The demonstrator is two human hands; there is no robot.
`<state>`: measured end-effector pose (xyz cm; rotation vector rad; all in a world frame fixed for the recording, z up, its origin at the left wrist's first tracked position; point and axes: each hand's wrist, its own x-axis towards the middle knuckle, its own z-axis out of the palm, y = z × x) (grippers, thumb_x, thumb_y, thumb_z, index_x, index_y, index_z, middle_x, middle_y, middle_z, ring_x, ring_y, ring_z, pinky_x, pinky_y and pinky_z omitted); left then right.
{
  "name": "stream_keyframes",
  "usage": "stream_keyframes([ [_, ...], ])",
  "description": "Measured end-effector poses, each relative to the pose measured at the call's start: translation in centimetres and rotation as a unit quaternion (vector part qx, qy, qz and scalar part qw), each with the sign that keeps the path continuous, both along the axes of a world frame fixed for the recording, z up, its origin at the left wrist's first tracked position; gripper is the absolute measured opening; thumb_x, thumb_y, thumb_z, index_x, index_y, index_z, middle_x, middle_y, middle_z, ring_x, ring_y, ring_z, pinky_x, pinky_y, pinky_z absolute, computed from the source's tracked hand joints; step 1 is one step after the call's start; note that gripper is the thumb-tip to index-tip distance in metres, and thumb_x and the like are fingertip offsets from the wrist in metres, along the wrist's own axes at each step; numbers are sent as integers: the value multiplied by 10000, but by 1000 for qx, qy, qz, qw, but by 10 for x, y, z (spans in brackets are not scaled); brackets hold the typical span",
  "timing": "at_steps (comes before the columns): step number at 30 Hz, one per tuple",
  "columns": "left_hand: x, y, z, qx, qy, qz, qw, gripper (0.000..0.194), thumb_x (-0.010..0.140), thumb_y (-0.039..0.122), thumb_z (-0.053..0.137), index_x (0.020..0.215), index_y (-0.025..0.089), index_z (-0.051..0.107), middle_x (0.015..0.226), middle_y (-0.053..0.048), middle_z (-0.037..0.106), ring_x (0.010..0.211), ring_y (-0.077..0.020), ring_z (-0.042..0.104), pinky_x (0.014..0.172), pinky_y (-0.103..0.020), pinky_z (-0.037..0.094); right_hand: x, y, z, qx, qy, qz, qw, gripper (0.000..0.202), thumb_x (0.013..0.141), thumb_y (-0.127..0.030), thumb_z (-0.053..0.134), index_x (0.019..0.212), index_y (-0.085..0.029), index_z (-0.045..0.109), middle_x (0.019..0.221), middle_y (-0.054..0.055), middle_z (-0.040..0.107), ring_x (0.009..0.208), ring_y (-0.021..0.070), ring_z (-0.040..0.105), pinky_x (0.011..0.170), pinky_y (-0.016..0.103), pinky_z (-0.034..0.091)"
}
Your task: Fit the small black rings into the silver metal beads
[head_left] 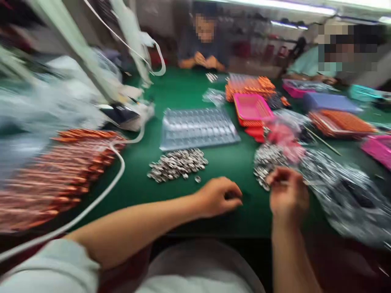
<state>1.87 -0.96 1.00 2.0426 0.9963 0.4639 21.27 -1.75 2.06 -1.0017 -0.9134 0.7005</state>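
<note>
My left hand (220,197) is over the green table (134,191), its fingers curled in toward the thumb; whatever they may hold is hidden. To its upper left lies a heap of small silvery pieces (179,165), with one loose piece (198,179) at the edge. My right hand (288,193) is raised with fingers bent together, beside a second silvery heap (267,160); blur hides anything in its grasp. Behind the first heap a clear tray with rows of pockets (198,128) lies flat.
Orange-brown packed strips (61,175) and a white cable (122,162) are at the left. Pink baskets (252,108), plastic bags (351,191) and orange stacks (342,122) fill the right. One person (203,44) sits opposite, another at the back right.
</note>
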Motion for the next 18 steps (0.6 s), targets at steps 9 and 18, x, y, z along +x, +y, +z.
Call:
stream_keyframes([
  [9, -6, 6, -17, 66, 28, -39, 997, 106, 839, 254, 750, 923, 191, 766, 937, -54, 678, 971, -245, 612, 884, -356, 473, -16, -47, -34, 6, 87, 5, 996, 350, 915, -582, 639, 968, -239, 683, 654, -63, 493, 505, 77, 431, 510, 246, 364],
  [18, -5, 7, -18, 100, 55, -61, 992, 152, 833, 275, 790, 953, 188, 759, 957, -56, 714, 985, -244, 623, 863, -337, 477, -25, -51, -37, -1, 17, 30, 999, 233, 969, -480, 614, 1048, -266, 659, 599, -97, 347, 474, 74, 300, 482, 229, 279],
])
